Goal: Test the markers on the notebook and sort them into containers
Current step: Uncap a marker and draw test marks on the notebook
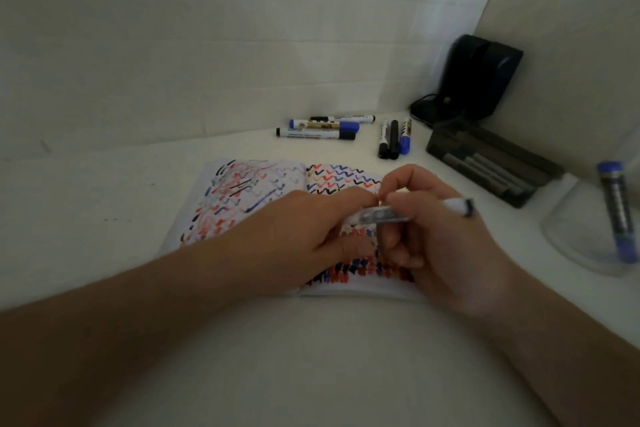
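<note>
Fingers of both hands pinching white marker (381,215), above scribbled open notebook (263,198)

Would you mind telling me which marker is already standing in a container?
The blue marker at the far right: it leans upright inside the clear container, while the other loose ones lie flat on the table.

— How many markers do you count on the table (104,184)?
— Three in the far group (323,126), three more beside it (394,139), one in the hands (398,215), one in the clear container (588,229). Eight. The dark tray (491,163) holds some too, too blurred to count.
— Notebooks?
— One open notebook (263,198). Two hands over it.
</note>
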A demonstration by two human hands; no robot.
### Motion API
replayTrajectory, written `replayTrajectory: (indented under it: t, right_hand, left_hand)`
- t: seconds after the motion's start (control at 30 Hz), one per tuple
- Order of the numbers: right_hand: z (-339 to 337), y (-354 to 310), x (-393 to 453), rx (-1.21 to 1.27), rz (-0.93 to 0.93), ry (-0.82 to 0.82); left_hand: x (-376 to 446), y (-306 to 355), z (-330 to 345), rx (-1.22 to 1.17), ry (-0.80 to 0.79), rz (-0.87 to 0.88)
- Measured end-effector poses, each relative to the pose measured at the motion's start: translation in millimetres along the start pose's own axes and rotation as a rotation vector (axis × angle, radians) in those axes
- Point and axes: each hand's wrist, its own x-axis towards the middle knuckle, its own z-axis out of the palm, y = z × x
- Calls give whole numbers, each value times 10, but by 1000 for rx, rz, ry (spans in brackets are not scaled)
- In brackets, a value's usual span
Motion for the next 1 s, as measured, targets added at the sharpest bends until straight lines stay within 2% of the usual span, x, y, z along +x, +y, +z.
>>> replayTrajectory:
  t: [0.13,0.27,0.43,0.57,0.7,1.0]
  right_hand:
    - [-328,-281,-17,121,25,-109]
    - [-343,-297,-92,-45,71,-175]
    - [-48,-169,-122,-299,98,-142]
    - [-8,-42,-225,-553,24,-61]
    - [7,32,-266,-546,31,89]
    - [32,74,-260,-526,70,129]
  left_hand:
    - [-13,-84,-137,-65,-129,-147]
    - [-67,-196,-211,77,-233,-106]
    - [-6,-145,-131,128,-211,-82]
    - [2,-167,-103,120,-170,-61]
    - [7,-184,-98,74,-169,-58]
    - [12,-191,-97,65,-176,-52]
